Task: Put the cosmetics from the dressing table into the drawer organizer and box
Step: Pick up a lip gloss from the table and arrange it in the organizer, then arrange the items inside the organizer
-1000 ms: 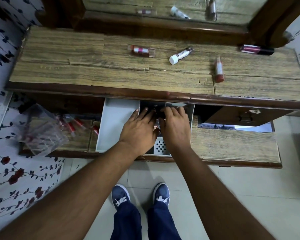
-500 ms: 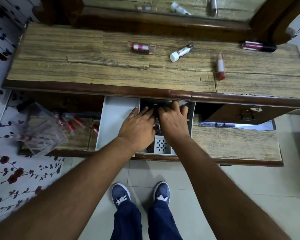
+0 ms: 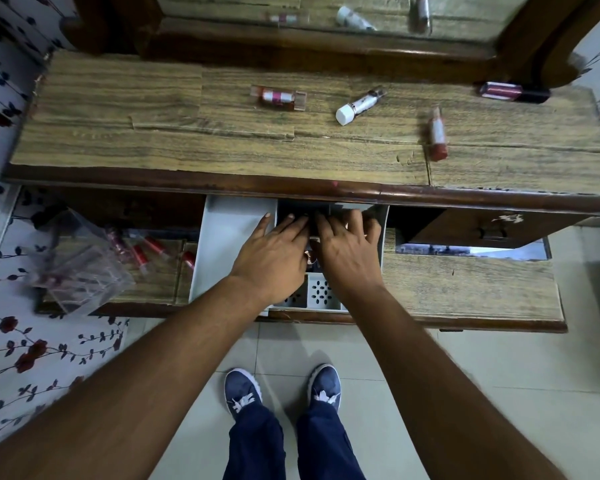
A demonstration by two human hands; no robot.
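Both hands have shifted slightly deeper into the organizer since the earlier frames, the fingers now reaching under the tabletop edge. Nearest the viewer, blue lace-up shoes (image 3: pixel 243 393) stand on pale glossy floor tiles (image 3: pixel 499 375). Above them the left hand (image 3: pixel 274 252) and right hand (image 3: pixel 349 252) lie side by side, palms down, fingers spread flat over the dark compartments of the white plastic drawer organizer (image 3: pixel 234 233); whether either grips anything beneath cannot be told, though a small rose-gold object (image 3: pixel 310 259), possibly a cap, shows between them. The organizer's near end has perforated panels with flower-shaped cut-outs; its left section is smooth and bare. It sits on a wood-grain shelf (image 3: pixel 465 289) with a dark rounded edge. At left on that shelf, a crumpled clear plastic box (image 3: pixel 77 268) lies beside several red-capped tubes (image 3: pixel 141 254). Further back, the dressing table (image 3: pixel 153 147) top is straw-coloured laminate with visible seams and a chipped corner. On it lie four cosmetics, well apart: a clear square-ended bottle (image 3: pixel 278 97) with a pink-and-white label, a white-capped tube (image 3: pixel 359 107), a red-based bottle (image 3: pixel 437 136), blurred, and a dark-capped maroon gloss tube (image 3: pixel 515 92) at far right. No label text is legible. Behind, a dark-framed mirror (image 3: pixel 326 15) reflects three of them.
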